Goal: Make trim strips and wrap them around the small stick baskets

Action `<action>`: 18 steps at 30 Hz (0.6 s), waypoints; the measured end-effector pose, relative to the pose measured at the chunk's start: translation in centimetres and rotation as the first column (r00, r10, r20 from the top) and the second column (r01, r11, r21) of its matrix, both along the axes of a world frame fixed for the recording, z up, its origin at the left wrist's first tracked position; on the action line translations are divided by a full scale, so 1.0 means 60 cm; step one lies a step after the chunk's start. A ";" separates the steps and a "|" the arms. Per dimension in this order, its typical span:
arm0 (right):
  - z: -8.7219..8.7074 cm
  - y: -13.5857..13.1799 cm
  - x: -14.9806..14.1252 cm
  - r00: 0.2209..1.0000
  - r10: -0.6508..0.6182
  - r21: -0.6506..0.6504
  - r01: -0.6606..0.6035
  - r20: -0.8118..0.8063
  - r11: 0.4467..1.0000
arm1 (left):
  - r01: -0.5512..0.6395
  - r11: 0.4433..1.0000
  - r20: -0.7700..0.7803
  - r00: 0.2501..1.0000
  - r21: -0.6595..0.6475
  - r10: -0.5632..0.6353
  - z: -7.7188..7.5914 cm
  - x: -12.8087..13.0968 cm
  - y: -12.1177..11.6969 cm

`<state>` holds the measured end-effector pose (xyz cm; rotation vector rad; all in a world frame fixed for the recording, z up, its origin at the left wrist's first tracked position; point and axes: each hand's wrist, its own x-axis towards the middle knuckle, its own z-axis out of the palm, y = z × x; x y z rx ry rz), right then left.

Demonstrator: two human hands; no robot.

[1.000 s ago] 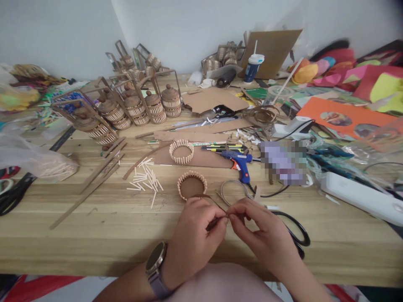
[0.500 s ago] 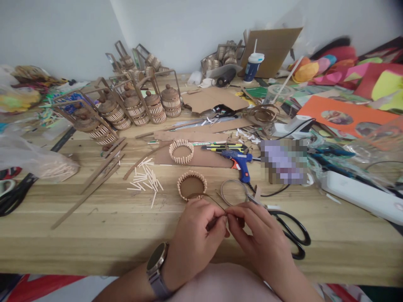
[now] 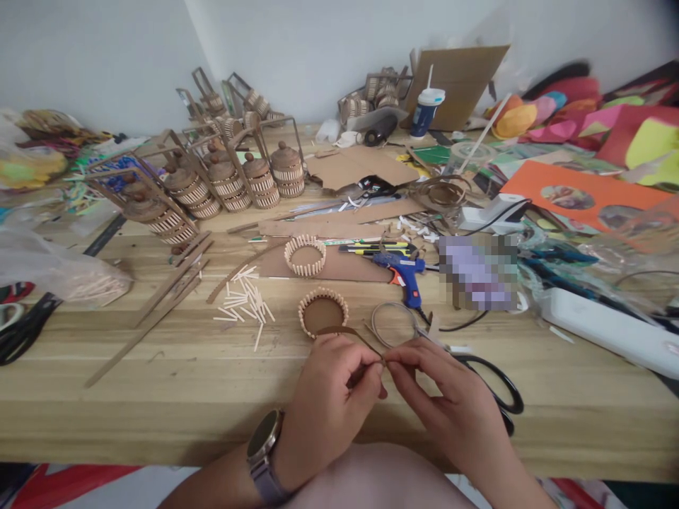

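Note:
A thin brown cardboard strip (image 3: 347,331) curves up from between my hands. My left hand (image 3: 334,392), with a watch on its wrist, is closed and pinches the strip between thumb and fingers. Opposite it, the thumb and forefinger of my right hand (image 3: 445,399) pinch together at the strip's end. Just beyond my left hand sits a round brown cardboard base (image 3: 323,313) ringed by short upright wooden sticks; the strip crosses in front of its near edge. Farther back stands a second ring of sticks (image 3: 308,270).
Loose sticks (image 3: 249,300) lie left of the rings. A blue glue gun (image 3: 409,276), a wire loop (image 3: 374,329) and black-handled scissors (image 3: 512,396) are on the right. Several tiered miniature baskets with handles (image 3: 289,170) stand at back left. A white power strip (image 3: 610,329) lies far right.
My right hand has shifted slightly right, turning a little, with its fingertips still at the strip's end. The strip's curved part has tilted to show more of its face. My left hand stays nearly still.

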<state>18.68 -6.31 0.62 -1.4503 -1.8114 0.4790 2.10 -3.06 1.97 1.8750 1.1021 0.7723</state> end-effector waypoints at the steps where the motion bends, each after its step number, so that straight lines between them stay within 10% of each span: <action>1: 0.000 0.000 0.000 1.000 0.003 0.016 -0.003 0.009 1.000 | -0.002 1.000 -0.001 1.000 0.001 0.002 0.000 0.000 0.000; 18: -0.001 0.002 0.004 0.996 0.044 0.050 -0.048 0.083 0.998 | 0.024 0.998 -0.024 0.999 0.056 -0.023 -0.002 0.000 0.002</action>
